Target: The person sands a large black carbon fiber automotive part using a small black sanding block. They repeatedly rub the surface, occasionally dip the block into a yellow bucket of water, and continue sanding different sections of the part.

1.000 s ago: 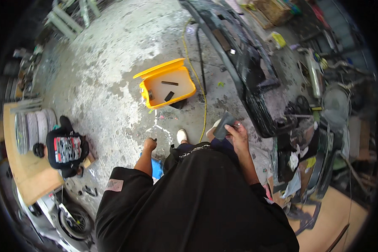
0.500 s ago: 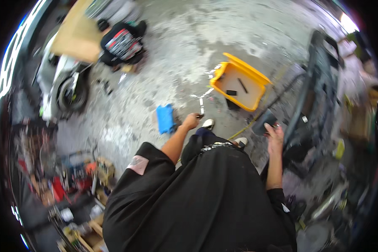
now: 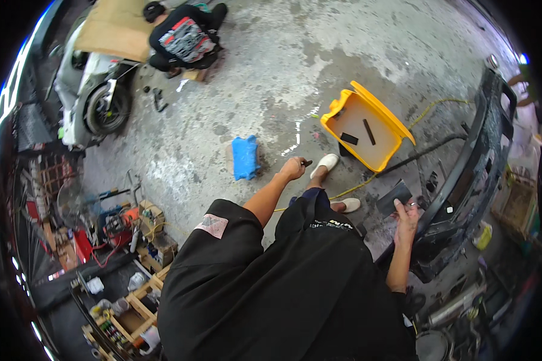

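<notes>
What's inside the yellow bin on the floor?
Inside the yellow bin, a long dark bar and a shorter black block show against a cloudy whitish layer; anything beneath that is hidden.

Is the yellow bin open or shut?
Open: the yellow bin has its lid swung back, and a dark strip and dark block show inside.

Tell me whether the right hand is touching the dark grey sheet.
Touching. The head view shows the right hand gripping the dark grey sheet near its edge, the thumb overlapping its surface.
</notes>
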`<state>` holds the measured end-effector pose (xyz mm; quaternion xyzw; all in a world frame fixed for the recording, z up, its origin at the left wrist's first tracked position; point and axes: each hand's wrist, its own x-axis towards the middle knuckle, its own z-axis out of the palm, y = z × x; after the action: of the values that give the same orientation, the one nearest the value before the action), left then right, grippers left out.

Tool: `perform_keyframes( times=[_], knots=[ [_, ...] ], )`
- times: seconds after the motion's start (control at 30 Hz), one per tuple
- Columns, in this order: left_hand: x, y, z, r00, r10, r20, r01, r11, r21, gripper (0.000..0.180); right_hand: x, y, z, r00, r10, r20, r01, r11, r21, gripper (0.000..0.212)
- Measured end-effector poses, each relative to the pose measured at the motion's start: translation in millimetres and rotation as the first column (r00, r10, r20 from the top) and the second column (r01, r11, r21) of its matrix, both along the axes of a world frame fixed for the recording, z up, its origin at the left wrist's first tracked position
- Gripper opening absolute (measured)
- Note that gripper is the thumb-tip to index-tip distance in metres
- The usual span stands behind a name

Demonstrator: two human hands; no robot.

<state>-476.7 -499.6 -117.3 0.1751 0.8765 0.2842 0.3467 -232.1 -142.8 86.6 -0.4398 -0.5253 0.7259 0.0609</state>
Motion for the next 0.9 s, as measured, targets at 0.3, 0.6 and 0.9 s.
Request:
perform_keyframes(
  times=[0.3,0.6,0.9],
  knots=[
    [-110.2,176.3,-103.3,0.952,-0.281,-0.118,0.3,0.93,0.211,0.04,3.9,-34.6,-1.3,0.935,-0.229,0.27,0.229,0.973,0.032,0.026],
    [-123.9,293.9,-166.8,0.612,-0.736,-0.288,0.713,0.672,-0.201,0.034,9.2,-39.6,-27.6,0.837,-0.353,0.418,0.341,0.934,0.108,0.026],
    [-134.3,274.1,-285.9,0.713,-0.673,0.195,0.69,0.624,-0.367,0.04,21.7,-39.2,-45.6,0.732,-0.427,0.531,0.398,0.901,0.175,0.027]
  ],
)
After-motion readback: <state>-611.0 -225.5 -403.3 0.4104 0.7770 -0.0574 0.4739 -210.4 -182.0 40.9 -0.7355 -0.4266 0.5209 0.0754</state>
